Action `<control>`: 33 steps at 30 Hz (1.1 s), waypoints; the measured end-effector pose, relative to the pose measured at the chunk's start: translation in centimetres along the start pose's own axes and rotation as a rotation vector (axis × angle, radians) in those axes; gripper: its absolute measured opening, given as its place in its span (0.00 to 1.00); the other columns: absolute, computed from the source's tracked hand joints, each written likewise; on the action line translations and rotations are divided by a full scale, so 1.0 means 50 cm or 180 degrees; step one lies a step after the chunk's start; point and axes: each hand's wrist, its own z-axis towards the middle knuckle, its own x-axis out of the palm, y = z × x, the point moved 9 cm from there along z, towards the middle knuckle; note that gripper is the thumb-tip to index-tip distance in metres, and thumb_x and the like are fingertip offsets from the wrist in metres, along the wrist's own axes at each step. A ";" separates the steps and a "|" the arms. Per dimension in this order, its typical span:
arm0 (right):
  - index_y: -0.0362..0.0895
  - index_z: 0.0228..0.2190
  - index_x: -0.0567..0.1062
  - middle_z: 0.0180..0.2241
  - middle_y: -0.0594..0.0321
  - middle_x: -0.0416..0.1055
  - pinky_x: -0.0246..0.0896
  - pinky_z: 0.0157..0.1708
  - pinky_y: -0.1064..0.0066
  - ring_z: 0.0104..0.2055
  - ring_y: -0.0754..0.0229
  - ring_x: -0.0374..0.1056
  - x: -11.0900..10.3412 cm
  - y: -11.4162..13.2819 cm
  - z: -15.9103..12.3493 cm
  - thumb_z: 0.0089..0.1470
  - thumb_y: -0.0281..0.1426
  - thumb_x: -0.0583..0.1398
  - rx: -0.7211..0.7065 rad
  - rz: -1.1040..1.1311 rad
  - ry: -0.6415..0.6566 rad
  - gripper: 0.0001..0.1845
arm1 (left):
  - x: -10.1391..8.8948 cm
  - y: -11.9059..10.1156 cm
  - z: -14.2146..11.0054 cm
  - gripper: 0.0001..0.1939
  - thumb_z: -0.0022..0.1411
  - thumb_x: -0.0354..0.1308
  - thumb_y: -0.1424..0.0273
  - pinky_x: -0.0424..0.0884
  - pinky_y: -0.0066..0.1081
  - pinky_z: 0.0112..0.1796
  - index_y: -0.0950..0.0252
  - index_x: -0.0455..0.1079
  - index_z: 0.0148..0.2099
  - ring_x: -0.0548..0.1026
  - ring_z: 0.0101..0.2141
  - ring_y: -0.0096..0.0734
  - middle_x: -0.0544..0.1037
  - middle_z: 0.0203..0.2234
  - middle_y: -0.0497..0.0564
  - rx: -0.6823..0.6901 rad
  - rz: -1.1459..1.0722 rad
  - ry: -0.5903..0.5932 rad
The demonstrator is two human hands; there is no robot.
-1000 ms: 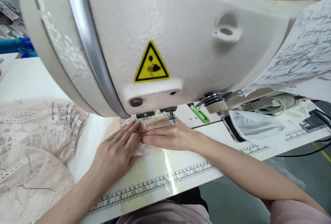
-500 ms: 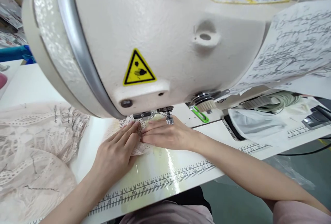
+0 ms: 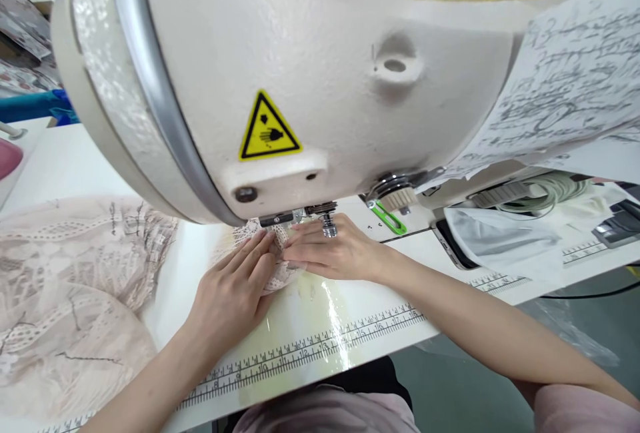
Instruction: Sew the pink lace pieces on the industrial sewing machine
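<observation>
A piece of pale pink lace fabric (image 3: 281, 276) lies on the sewing machine's bed, under the needle area. My left hand (image 3: 235, 280) rests flat on the lace, fingers stretched out and close together toward the presser foot. From the right, my right hand (image 3: 340, 250) reaches the same lace, its fingers and thumb closed at the fabric's edge. The two hands' fingertips are close together, just below the machine head (image 3: 320, 86). The needle and the stitching spot are hidden behind the machine head and a small metal part (image 3: 329, 223).
A heap of pink lace fabric (image 3: 75, 300) lies at the left. A green-handled tool (image 3: 390, 218), a phone (image 3: 455, 246) partly under grey cloth (image 3: 500, 233) and coiled cord (image 3: 545, 192) are at the right. A printed ruler (image 3: 300, 353) runs along the table's front edge.
The view has shifted slightly. Both hands keep nearly the same hold on the lace, which sits a little nearer the machine head.
</observation>
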 end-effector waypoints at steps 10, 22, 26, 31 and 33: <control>0.47 0.39 0.78 0.31 0.67 0.79 0.70 0.36 0.73 0.33 0.66 0.74 0.009 -0.014 -0.004 0.64 0.32 0.54 -0.0037 0.0119 0.0042 0.11 | 0.004 0.007 0.000 0.15 0.69 0.49 0.67 0.74 0.39 0.52 0.69 0.70 0.51 0.72 0.55 0.44 0.75 0.54 0.61 -0.0067 -0.0185 -0.0051; 0.47 0.41 0.77 0.34 0.67 0.79 0.72 0.41 0.70 0.35 0.65 0.75 0.017 -0.022 -0.003 0.64 0.31 0.55 0.0058 0.0147 0.0038 0.11 | 0.007 0.018 0.006 0.16 0.68 0.49 0.68 0.75 0.41 0.51 0.72 0.67 0.53 0.72 0.55 0.45 0.75 0.54 0.62 -0.0152 -0.0041 0.0014; 0.47 0.40 0.77 0.36 0.67 0.79 0.72 0.39 0.71 0.35 0.66 0.75 0.010 -0.020 -0.002 0.62 0.30 0.57 0.0024 0.0162 -0.0028 0.08 | 0.000 0.015 0.003 0.15 0.68 0.51 0.69 0.74 0.42 0.53 0.70 0.68 0.53 0.73 0.55 0.44 0.76 0.53 0.60 -0.0043 -0.0146 -0.0084; 0.47 0.38 0.77 0.37 0.69 0.79 0.69 0.39 0.73 0.37 0.67 0.74 0.017 -0.002 -0.003 0.60 0.25 0.58 -0.0050 0.0065 -0.0143 0.09 | -0.014 0.015 0.000 0.09 0.66 0.53 0.73 0.79 0.35 0.44 0.70 0.71 0.46 0.79 0.46 0.40 0.80 0.46 0.57 -0.0003 -0.0131 -0.0196; 0.48 0.37 0.77 0.37 0.70 0.79 0.68 0.40 0.74 0.38 0.68 0.74 0.023 0.005 -0.004 0.59 0.23 0.58 -0.0051 -0.0002 -0.0240 0.10 | -0.020 0.020 0.000 0.08 0.65 0.53 0.74 0.80 0.33 0.40 0.69 0.71 0.45 0.81 0.42 0.39 0.81 0.45 0.56 -0.0078 -0.0082 -0.0222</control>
